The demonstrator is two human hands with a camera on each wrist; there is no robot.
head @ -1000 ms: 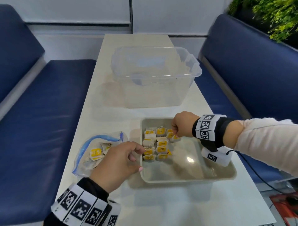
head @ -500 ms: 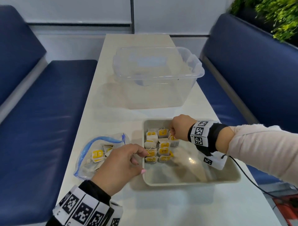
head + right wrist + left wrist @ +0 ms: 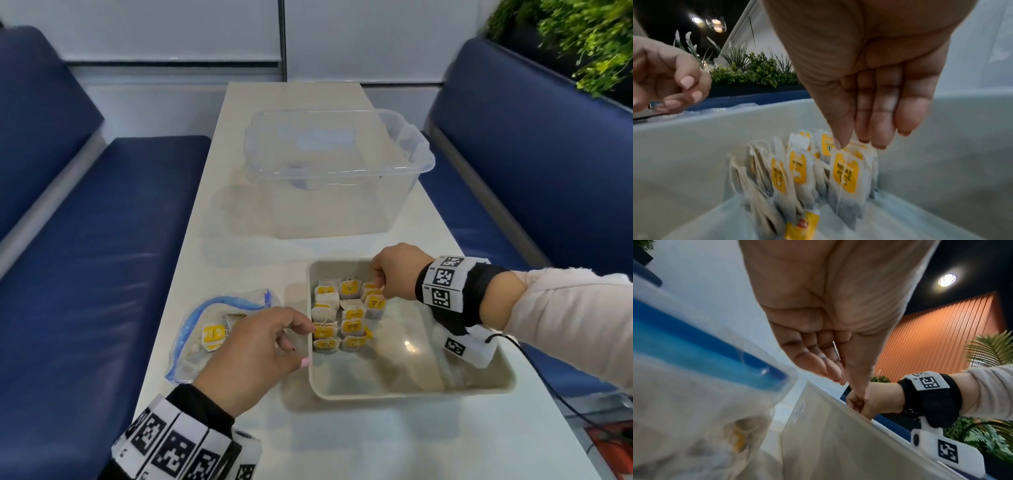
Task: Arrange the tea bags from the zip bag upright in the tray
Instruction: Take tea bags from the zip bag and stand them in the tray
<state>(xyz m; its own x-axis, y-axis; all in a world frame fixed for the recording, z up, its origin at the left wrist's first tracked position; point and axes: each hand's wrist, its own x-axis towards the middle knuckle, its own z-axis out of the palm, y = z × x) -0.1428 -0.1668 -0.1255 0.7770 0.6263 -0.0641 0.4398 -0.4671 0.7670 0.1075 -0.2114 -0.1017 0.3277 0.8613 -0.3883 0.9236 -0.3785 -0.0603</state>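
Since a moment ago the right hand [image 3: 397, 270] has drifted slightly toward the tray's [image 3: 411, 390] far wall, still over the back row. Its thumb and fingertips [image 3: 879, 141] point down onto the top of an upright tea bag [image 3: 846, 177]; whether they actually pinch it I cannot tell. The left hand [image 3: 250, 356] has barely shifted, hovering at the tray's left rim with fingers loosely curled, holding nothing. The tea bags [image 3: 346, 318] stand in rows in the tray's far-left corner; more lie in the zip bag [image 3: 205, 329] on the desk [image 3: 376, 445].
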